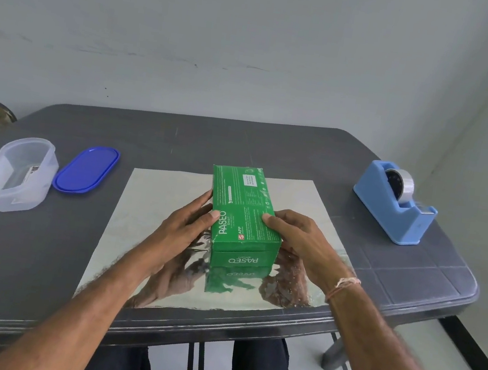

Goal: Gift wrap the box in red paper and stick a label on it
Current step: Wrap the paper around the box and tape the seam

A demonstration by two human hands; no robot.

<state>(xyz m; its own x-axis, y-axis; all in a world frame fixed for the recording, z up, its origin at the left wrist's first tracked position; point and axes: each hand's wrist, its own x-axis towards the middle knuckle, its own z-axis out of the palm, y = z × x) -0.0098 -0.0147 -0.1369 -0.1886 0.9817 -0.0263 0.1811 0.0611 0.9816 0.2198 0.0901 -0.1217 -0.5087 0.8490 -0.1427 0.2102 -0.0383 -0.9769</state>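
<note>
2 hands on 1 green box (244, 216), 1 at each long side.

- Left hand (187, 224): thumb pressed over the top edge, fingers lying along the left face. It holds the box.
- Right hand (292, 235): thumb on top near the right edge, fingers wrapped down the right face and mostly hidden. It also holds the box. Thread band (344, 285) on that wrist.
- Box: lies flat, long axis running near to far, turned slightly. Printed top faces up, and the lettering on the near end reads upside down. It appears to rest on a shiny sheet (157, 191), about at its middle.
- Sheet: spread flat on the dark grey tabletop (180, 138), silver face up. Its near edge reaches the tabletop's near edge. Box and both hands are mirrored in its near part.
- Left of the sheet: 1 clear plastic tub (15, 174), open, with something small and printed inside that I cannot make out. A blue lid (86, 169) lies flat just to its right.
- Far right: 1 blue tape dispenser (397, 203) with a roll in it, apart from the sheet.
</note>
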